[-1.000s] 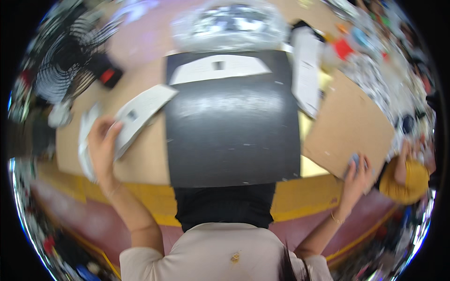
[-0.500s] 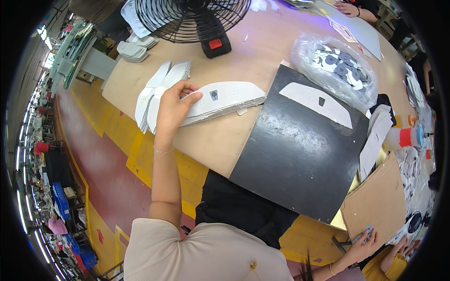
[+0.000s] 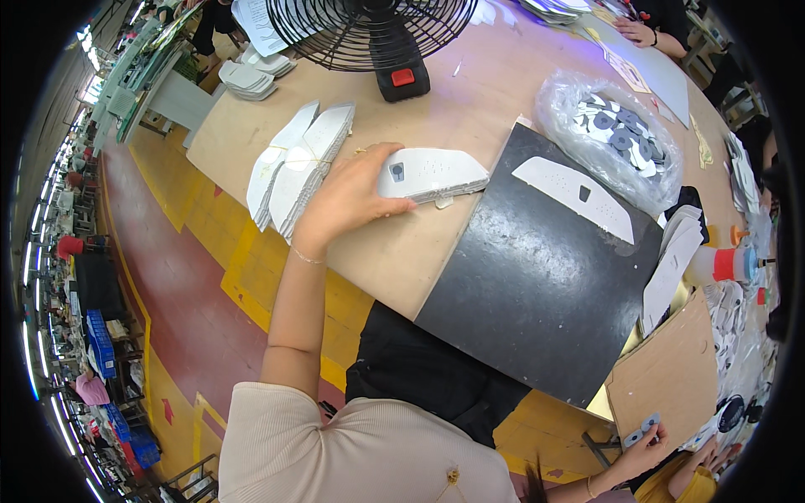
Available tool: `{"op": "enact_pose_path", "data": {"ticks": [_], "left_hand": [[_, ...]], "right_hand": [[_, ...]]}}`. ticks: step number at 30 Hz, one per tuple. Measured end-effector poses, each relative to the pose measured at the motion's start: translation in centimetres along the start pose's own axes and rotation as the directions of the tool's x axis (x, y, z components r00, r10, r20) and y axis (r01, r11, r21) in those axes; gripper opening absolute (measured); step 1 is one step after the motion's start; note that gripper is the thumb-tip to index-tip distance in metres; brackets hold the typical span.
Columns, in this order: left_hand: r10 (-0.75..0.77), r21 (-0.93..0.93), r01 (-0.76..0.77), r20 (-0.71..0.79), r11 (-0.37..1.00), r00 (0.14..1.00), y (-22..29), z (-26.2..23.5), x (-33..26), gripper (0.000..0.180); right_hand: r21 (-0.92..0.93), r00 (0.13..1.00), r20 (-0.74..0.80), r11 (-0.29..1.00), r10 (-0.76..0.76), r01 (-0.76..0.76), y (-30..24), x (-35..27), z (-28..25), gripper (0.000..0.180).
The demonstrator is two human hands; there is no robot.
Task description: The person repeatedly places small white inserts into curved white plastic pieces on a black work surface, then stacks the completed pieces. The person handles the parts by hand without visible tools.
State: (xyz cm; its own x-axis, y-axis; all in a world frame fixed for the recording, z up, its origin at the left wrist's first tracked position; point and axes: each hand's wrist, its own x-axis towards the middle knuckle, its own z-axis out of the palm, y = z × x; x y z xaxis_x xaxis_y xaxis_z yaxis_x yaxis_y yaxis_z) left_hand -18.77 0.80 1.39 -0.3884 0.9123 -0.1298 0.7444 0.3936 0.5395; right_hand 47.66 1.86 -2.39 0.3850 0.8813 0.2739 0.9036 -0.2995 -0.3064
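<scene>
My left hand (image 3: 352, 191) is closed around the left part of a stack of white curved panels (image 3: 444, 170), thumb along the near edge and fingers at the far side. A small grey patch (image 3: 397, 172) lies on the top panel near my fingers. Low at the right, my right hand (image 3: 647, 450) pinches small grey pieces with round marks (image 3: 641, 428) above a brown board (image 3: 671, 369). A single white panel (image 3: 574, 194) with a dark slot lies on the black mat (image 3: 537, 277).
Tied bundles of white panels (image 3: 289, 172) lie left of my hand. A black fan (image 3: 402, 80) stands at the back. Beside the mat sits a plastic bag of grey and white pieces (image 3: 616, 134). A co-worker's hand (image 3: 635, 32) is at the far right; another person's yellow sleeve (image 3: 698, 486) is near my right hand.
My left hand has gone from pinching at the stack's left end to spanning the stack with spread thumb and fingers. The grey pieces in my right hand now show more clearly.
</scene>
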Motion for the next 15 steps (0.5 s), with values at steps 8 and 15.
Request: {"op": "enact_pose_path", "data": {"ticks": [8, 15], "left_hand": [[0.261, 0.151, -0.227, -0.272, 0.962, 0.926, 0.1, 1.2, -0.6, 0.083], [0.504, -0.023, -0.525, -0.242, 0.851, 0.829, 10.1, 6.4, 4.0, 0.040]], "right_hand": [[0.413, 0.999, -0.016, 0.910, -0.040, 0.043, -5.4, -1.1, -1.7, 0.022], [0.741, 0.886, 0.278, 0.670, -0.372, 0.049, -23.2, -5.7, 3.1, 0.012]]}}
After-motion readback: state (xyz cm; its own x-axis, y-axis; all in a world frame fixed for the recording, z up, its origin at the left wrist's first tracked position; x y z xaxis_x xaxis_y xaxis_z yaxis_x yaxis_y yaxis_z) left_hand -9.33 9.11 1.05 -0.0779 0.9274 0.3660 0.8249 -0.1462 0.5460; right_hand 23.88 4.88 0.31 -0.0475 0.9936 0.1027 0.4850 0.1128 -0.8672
